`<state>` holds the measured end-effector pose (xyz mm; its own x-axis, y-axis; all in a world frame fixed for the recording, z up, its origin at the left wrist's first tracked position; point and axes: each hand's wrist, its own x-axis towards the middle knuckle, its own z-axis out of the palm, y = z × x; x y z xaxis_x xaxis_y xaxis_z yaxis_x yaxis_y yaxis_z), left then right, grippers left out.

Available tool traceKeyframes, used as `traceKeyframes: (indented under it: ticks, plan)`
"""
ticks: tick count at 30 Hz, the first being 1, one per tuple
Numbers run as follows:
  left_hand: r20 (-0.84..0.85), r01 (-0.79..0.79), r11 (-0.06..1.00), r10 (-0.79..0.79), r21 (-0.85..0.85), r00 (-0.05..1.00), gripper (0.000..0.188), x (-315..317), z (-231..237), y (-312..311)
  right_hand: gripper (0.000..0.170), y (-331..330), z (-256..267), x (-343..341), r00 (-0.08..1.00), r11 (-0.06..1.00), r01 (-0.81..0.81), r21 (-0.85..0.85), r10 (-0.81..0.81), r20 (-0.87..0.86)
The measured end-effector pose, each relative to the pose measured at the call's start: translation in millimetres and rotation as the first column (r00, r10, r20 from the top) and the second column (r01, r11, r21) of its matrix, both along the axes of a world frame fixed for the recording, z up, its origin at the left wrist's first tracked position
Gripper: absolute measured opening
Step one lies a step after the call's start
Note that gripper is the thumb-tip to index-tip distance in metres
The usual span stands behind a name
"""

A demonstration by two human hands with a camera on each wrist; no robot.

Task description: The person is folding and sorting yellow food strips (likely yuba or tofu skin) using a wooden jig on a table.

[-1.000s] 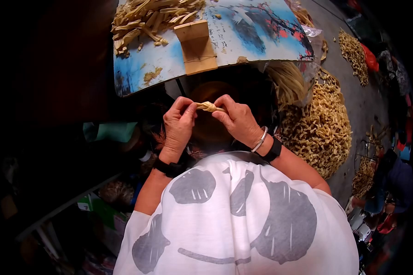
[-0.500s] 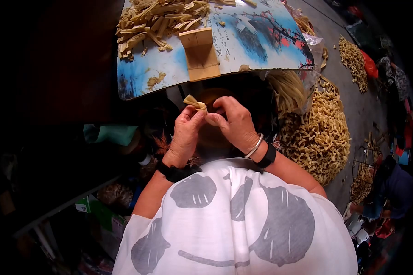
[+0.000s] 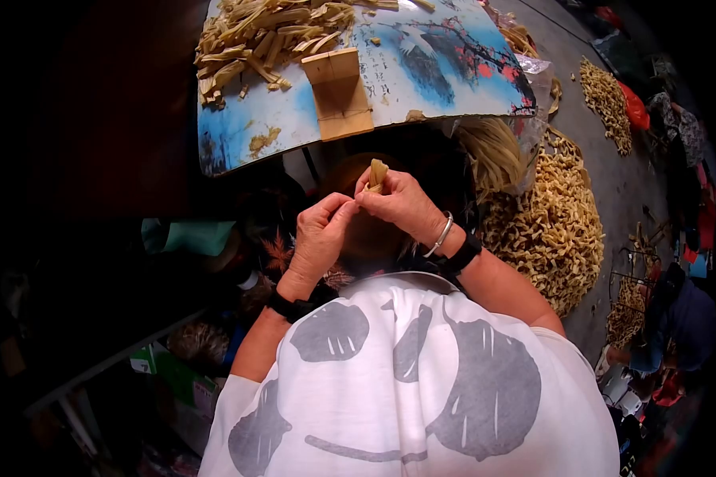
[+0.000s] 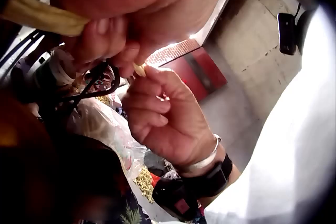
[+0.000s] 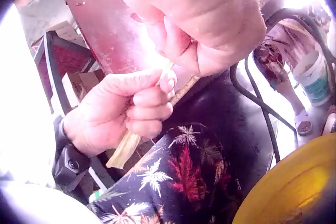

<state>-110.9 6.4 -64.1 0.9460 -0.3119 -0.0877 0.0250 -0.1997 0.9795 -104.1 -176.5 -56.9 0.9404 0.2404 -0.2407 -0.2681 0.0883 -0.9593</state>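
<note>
Between both hands, just in front of the painted board, is a pale yellow dried strip [image 3: 378,173]. The right hand [image 3: 410,208] holds it between thumb and fingers, and one folded end stands up above that hand. My left hand [image 3: 320,230] pinches at the strip with thumb and forefinger, its fingertips right beside the right thumb. In the right wrist view a flat tail of the strip [image 5: 125,149] sticks out below the left hand's curled fingers. Seen from the left wrist, another length of strip [image 4: 44,16] runs off to the upper left. The fingers hide the strip's middle.
The painted board [image 3: 469,87] ahead bears a heap of loose strips [image 3: 270,44] and a small wooden stand [image 3: 344,99]. A bundle of long strips [image 3: 493,155] hangs at its right corner, above a large pile of knotted pieces [image 3: 553,230]. A yellow basin [image 5: 294,182] sits low between.
The knotted strip was stretched level between the hands, then stood up at the left hand; now its end stands at the right hand. The left fingers have shifted to meet the right thumb.
</note>
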Motion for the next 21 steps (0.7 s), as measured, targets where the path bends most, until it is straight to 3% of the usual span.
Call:
traceKeyframes:
  ticks: [3, 7, 9, 11, 13, 15, 18, 21]
  plan:
    - [-0.004, 0.005, 0.995, -0.004, 0.102, 1.000, 0.013, -1, 10, 17, 0.009, -5, 10, -5, 0.996, 0.999, 0.015, 0.035, -0.011, -0.089]
    - [-0.054, 0.079, 0.991, -0.074, 0.105, 0.996, 0.015, 4, 15, 23, 0.006, -9, 22, -2, 0.987, 0.997, 0.012, 0.072, 0.000, -0.161]
    - [0.055, 0.073, 0.980, -0.085, 0.184, 0.995, 0.011, 16, 24, 21, 0.012, -14, 25, 9, 0.989, 0.994, -0.014, 0.110, 0.030, -0.145]
    - [0.344, 0.039, 0.978, -0.109, 0.203, 0.933, 0.007, 39, 33, 15, 0.018, -19, 31, 26, 1.000, 0.999, 0.017, 0.044, -0.018, 0.010]
    - [0.499, -0.050, 0.948, -0.120, 0.314, 0.858, 0.006, 64, 47, 10, 0.022, -20, 36, 47, 0.992, 0.996, 0.083, -0.038, -0.079, 0.102]
    - [0.653, -0.152, 0.925, -0.122, 0.347, 0.748, 0.006, 93, 47, 6, 0.019, -17, 46, 64, 0.931, 0.930, 0.203, -0.306, -0.087, 0.355]
    - [0.764, -0.263, 0.906, -0.093, 0.330, 0.639, 0.007, 134, 67, -8, 0.012, -12, 52, 106, 0.664, 0.772, 0.533, -0.346, -0.128, 0.737]
    - [0.769, -0.277, 0.925, -0.024, 0.259, 0.638, 0.007, 169, 50, -13, 0.008, -11, 29, 140, 0.489, 0.682, 0.653, -0.329, -0.047, 0.871]
